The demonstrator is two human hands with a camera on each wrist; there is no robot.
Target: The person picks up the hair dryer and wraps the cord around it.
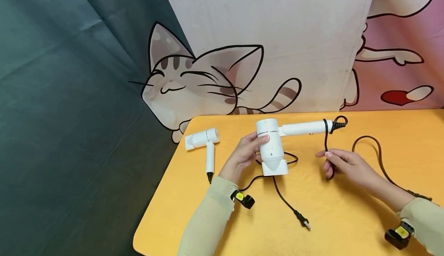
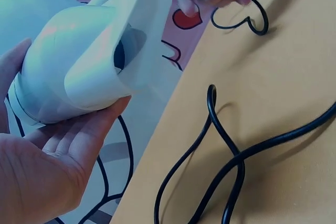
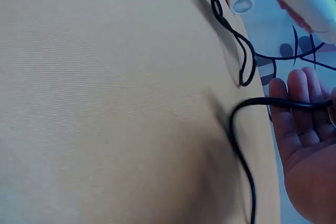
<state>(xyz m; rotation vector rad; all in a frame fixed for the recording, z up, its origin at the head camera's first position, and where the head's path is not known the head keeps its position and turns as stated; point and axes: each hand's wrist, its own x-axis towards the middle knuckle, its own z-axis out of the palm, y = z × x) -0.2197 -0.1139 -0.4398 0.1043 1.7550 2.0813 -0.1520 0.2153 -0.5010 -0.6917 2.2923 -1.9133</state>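
Observation:
My left hand (image 1: pixel 244 152) grips a white hair dryer (image 1: pixel 271 146) round its barrel, thumb on the near face. The dryer is held above the table with its nozzle (image 1: pixel 274 168) toward me and its handle (image 1: pixel 305 128) pointing right. A black power cord (image 1: pixel 326 138) is looped at the handle's end. My right hand (image 1: pixel 350 165) pinches this cord below the handle end between thumb and fingers; in the right wrist view the cord (image 3: pixel 294 103) crosses the fingers. A close look at the nozzle (image 2: pixel 142 40) comes from the left wrist view.
A second white hair dryer (image 1: pixel 202 139) lies on the yellow table (image 1: pixel 180 209) at the left. A black cord with a two-pin plug (image 1: pixel 302 220) lies in front of the held dryer. More cord (image 1: pixel 379 159) curves at the right. A cat-printed curtain (image 1: pixel 277 36) hangs behind.

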